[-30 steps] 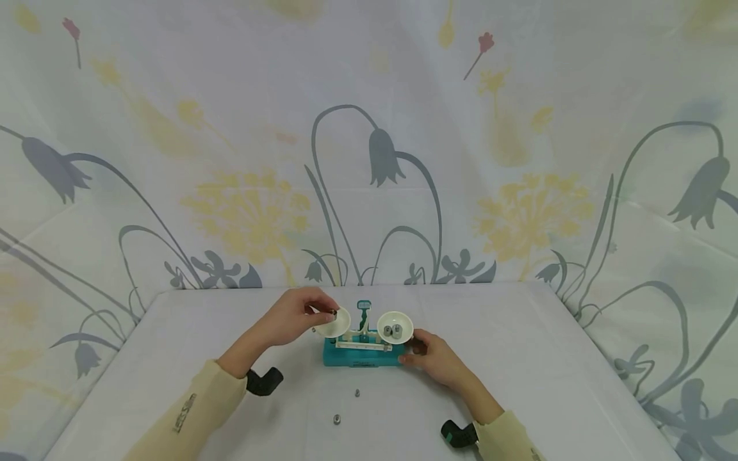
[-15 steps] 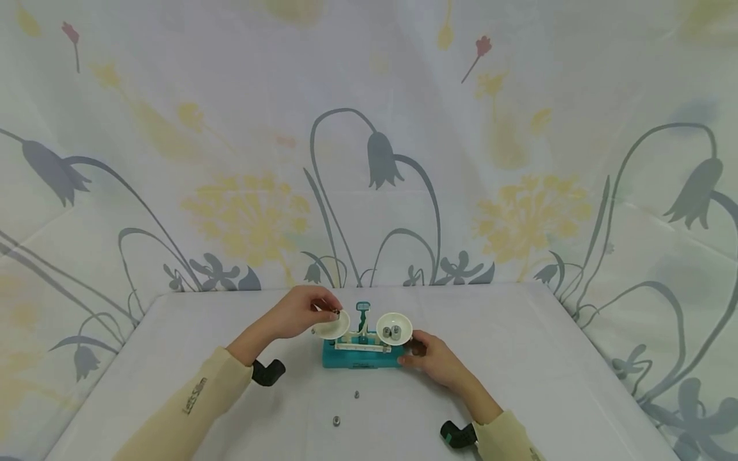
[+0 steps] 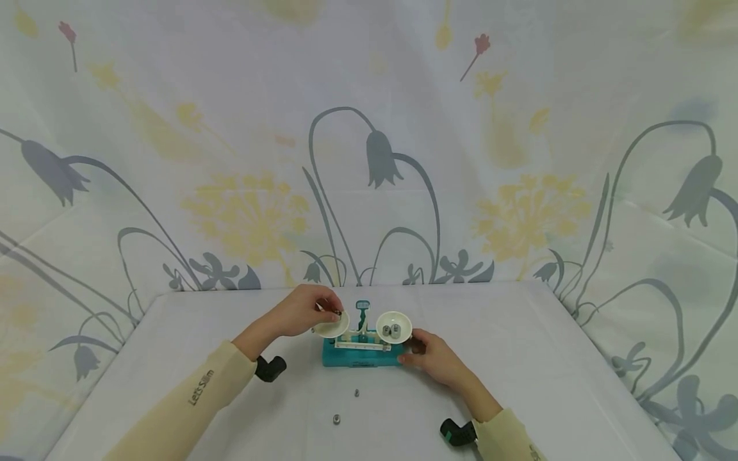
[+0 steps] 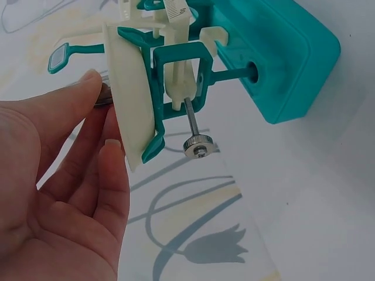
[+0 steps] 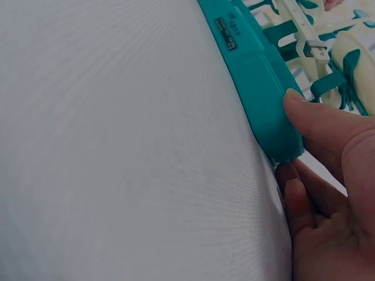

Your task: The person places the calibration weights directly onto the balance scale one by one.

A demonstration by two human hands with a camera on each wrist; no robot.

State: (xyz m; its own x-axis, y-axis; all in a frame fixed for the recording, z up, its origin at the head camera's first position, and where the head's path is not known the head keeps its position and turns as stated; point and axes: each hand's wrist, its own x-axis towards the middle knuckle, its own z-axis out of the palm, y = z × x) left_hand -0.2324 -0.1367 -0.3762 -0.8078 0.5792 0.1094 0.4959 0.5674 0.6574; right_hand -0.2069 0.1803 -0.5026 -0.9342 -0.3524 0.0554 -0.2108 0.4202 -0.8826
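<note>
A teal balance scale (image 3: 362,358) with two cream pans stands on the table. My left hand (image 3: 304,312) is at the left pan (image 3: 330,330), pinching a small metal weight (image 4: 104,96) between thumb and fingers, just inside the pan's rim. Most of that weight is hidden by the fingertips. Two metal weights (image 3: 391,330) sit in the right pan (image 3: 394,317). My right hand (image 3: 434,360) grips the right end of the scale's base (image 5: 263,99), thumb on top and fingers curled at its end, as the right wrist view shows.
Two more small weights lie in front of the scale, a smaller one (image 3: 357,393) and a larger one (image 3: 337,419). A white cloth covers the table (image 3: 277,422). Behind its far edge hangs a flower-patterned curtain (image 3: 369,211).
My left hand has shifted slightly to the right and dipped a little with the weight at the left pan. The right hand keeps its hold on the base.
</note>
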